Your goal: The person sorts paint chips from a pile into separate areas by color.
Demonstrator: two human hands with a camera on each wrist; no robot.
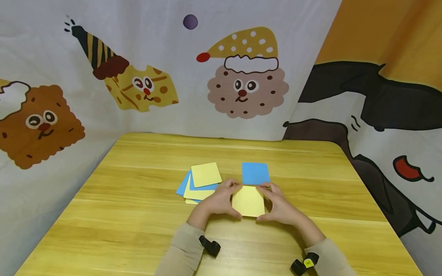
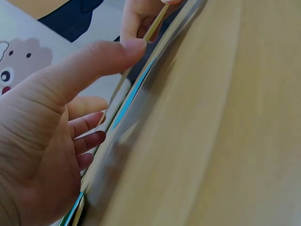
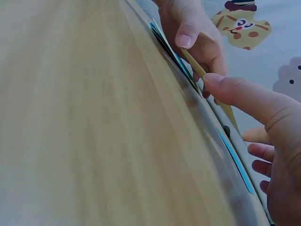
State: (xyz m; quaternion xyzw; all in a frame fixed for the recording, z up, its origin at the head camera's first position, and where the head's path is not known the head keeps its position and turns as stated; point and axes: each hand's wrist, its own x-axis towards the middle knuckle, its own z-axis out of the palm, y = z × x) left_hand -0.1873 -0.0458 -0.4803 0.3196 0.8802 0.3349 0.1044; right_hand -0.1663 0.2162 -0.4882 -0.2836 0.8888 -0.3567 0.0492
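A square yellow card [image 1: 248, 201] is held between both hands, lifted a little off the table in the wrist views. My left hand [image 1: 221, 199] pinches its left side, thumb at the near corner and fingers at the far one. On the opposite side my right hand [image 1: 280, 206] grips it the same way. Edge-on, the yellow card [image 3: 200, 70] spans the two thumbs in the right wrist view. Just beyond it a blue card [image 1: 255, 173] lies flat on the table. Left of my left hand is a loose pile of blue and yellow cards, topped by a yellow card [image 1: 206, 174].
The wooden table [image 1: 131, 214] extends to both sides of the hands. A white cloth [image 1: 155, 122] with cartoon prints hangs behind its far edge. Black wrist cameras [image 1: 210, 246] are strapped over the beige sleeves [image 1: 184, 249].
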